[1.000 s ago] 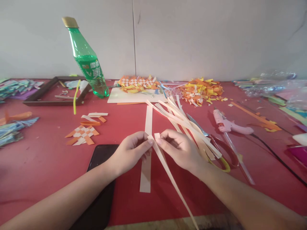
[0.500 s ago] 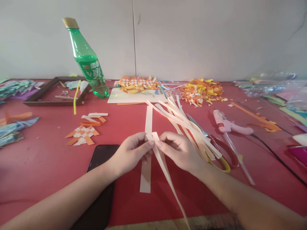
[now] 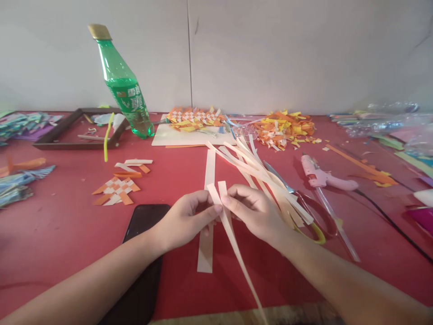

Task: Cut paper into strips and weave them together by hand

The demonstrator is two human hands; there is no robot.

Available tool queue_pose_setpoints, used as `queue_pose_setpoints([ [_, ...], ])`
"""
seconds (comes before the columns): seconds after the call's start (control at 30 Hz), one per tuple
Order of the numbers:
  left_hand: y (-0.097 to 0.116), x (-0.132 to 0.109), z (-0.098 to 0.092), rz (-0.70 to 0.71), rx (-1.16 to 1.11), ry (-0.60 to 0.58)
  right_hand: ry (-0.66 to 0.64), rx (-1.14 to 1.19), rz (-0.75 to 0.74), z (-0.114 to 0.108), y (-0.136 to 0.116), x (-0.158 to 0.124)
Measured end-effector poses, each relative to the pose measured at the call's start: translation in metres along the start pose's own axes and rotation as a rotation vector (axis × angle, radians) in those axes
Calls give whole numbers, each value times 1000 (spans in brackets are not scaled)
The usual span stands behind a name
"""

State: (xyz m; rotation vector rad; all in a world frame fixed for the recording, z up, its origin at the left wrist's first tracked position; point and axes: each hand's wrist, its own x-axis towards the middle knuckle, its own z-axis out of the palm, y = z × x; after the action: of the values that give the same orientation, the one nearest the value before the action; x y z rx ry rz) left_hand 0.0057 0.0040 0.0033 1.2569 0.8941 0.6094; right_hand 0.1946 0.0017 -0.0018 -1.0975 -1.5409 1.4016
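Cream narrow paper point(image 3: 233, 239) held above red table point(image 3: 182, 289): left hand point(image 3: 189, 221) pinches one upright end, right hand point(image 3: 252, 210) pinches other, ends slightly apart at top; one strip or two, cannot tell. Long tail slants down across near table edge. Wider flat strip point(image 3: 205, 257) lies below left fingers; strip bundle point(image 3: 260, 169) beside right hand, partly over scissors point(image 3: 319, 234)
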Motion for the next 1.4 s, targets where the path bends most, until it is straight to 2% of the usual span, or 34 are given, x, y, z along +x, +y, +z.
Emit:
queue_pose_setpoints([
  [0.17,-2,1,-1,11,-12,29,-57,-10,41,-1,1,-2],
  [0.47,1,-1,1,2,-35,90,12,-20,-13,0,-1,0],
  [0.67,1,-1,0,21,40,1,25,9,23,0,-1,0],
  [0.9,-1,0,0,11,84,56,-103,18,89,-1,2,0],
  [1.17,3,-1,0,14,1,101,-15,-29,18,-1,-1,-1],
  [1.4,3,-2,0,12,13,-47,-6,25,39,-3,0,1],
])
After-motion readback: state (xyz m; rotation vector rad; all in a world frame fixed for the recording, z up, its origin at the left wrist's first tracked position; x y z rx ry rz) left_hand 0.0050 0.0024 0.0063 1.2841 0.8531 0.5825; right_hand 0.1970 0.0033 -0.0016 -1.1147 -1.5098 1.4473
